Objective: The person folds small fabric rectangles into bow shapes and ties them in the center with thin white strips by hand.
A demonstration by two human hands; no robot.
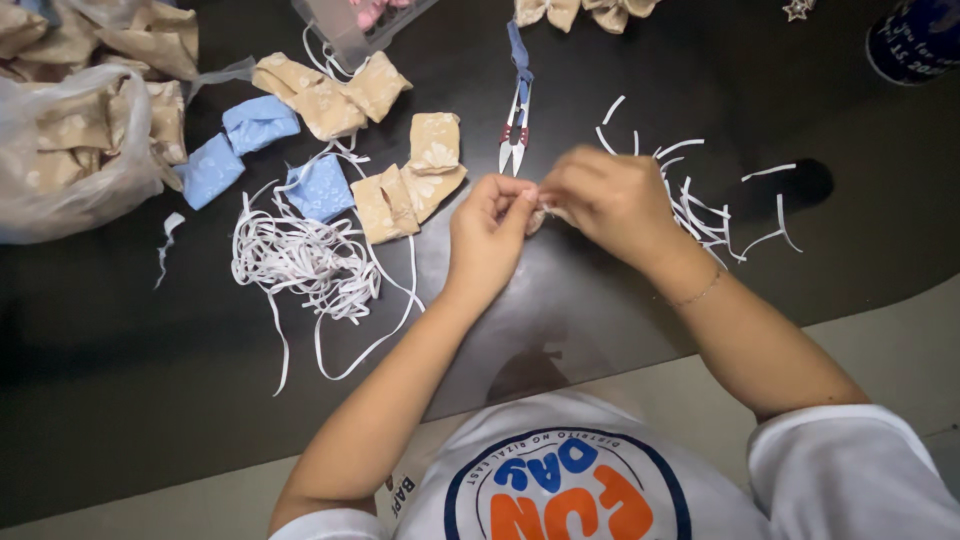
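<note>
Over the middle of a dark table (120,370), my left hand (487,235) and my right hand (612,197) meet. Both pinch a small beige fabric piece (538,216), which is mostly hidden between the fingers. Thread snips (516,128) with a blue fabric tail lie just beyond my hands. Left of my left hand is a tangle of white elastic cord (300,262). Short cut bits of white elastic (700,205) are scattered to the right of my right hand.
Beige fabric pieces (412,180) and blue fabric pieces (232,145) lie at the upper left. A clear plastic bag (70,150) of beige pieces sits at the left edge. A clear box (358,25), more beige pieces (580,12) and a dark blue container (918,38) line the far edge.
</note>
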